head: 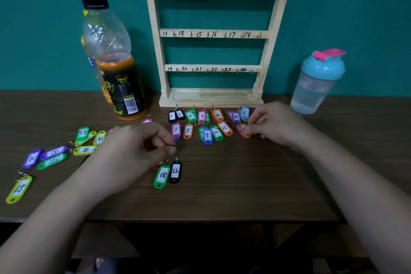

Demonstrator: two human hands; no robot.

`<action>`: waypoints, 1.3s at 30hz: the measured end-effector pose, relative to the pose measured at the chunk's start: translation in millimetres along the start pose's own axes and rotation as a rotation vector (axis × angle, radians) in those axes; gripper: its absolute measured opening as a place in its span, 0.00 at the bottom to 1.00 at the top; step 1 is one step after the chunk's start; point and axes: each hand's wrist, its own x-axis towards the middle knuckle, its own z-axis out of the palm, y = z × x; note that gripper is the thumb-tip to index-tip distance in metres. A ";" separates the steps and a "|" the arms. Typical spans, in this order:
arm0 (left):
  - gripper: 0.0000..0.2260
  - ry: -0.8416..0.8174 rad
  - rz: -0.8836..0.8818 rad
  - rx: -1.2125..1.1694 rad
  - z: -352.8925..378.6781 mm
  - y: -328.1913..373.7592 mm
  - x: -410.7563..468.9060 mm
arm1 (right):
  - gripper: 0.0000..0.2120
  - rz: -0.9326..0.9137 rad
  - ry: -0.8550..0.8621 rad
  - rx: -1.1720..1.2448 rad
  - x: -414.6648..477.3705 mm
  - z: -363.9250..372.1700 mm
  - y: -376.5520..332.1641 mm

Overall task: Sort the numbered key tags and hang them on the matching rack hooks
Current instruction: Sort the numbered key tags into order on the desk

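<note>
- Wooden rack [213,34]: upright against the teal wall at the back of the table [233,187]. 3 rails show, hand-numbered 7–12, 13–18 and 19–24, with a hook beside each number.
- Sorted tags, back row, just in front of the rack's base: two black 1 tags [175,115], green 2 [190,115], pink 3 [202,115], orange 4 [218,115], purple 5 [236,116], blue 6 [244,112].
- Sorted tags, second row: pink 7 [176,129], orange 8 [188,130], blue 9 [207,135], green 10 [216,132], orange 11 [225,128]. Several lie over further tags.
- Orange tag [245,131]: at the right end of the second row, its number partly covered.
- Right hand [273,124]: thumb and forefinger pinch the orange tag on the table.
- Green 18 [162,176] and black 22 [175,172]: side by side, nearer the person, rings pointing away.
- Left hand [138,151]: fingers curled, thumb and forefinger tips close together just above those 2 rings; cannot tell whether it grasps a ring.
- Unsorted tags, left of the table: green 17 [82,133], yellow-green 14 [100,138], purple 13 [54,152], yellow-green 15 [19,189], with others among them.
- Drink bottle [115,69]: black cap, orange liquid, left of the rack.
- Shaker cup [318,82]: blue lid, pink flap, right of the rack.
</note>
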 end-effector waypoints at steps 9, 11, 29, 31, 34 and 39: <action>0.04 0.031 -0.043 0.032 -17.8 -14.5 0.6 | 0.01 -0.187 0.123 -0.011 -17.0 17.9 -32.0; 0.03 0.044 -0.067 0.030 -23.7 -18.5 -0.8 | 0.01 -0.215 0.097 -0.005 -21.0 26.7 -42.4; 0.03 0.006 -0.065 0.036 -20.1 -22.7 -5.3 | 0.15 0.020 -0.047 -0.126 -0.2 9.3 -19.7; 0.04 -0.026 -0.039 0.040 -15.7 -20.9 -5.3 | 0.14 0.013 -0.054 -0.099 -1.1 7.2 -19.4; 0.04 -0.082 -0.042 0.018 -10.8 -17.1 -6.8 | 0.11 -0.007 -0.051 -0.095 -3.5 3.6 -19.6; 0.03 -0.084 -0.051 0.032 -18.7 -21.9 -5.9 | 0.08 -0.064 -0.066 -0.126 -8.3 0.6 -29.1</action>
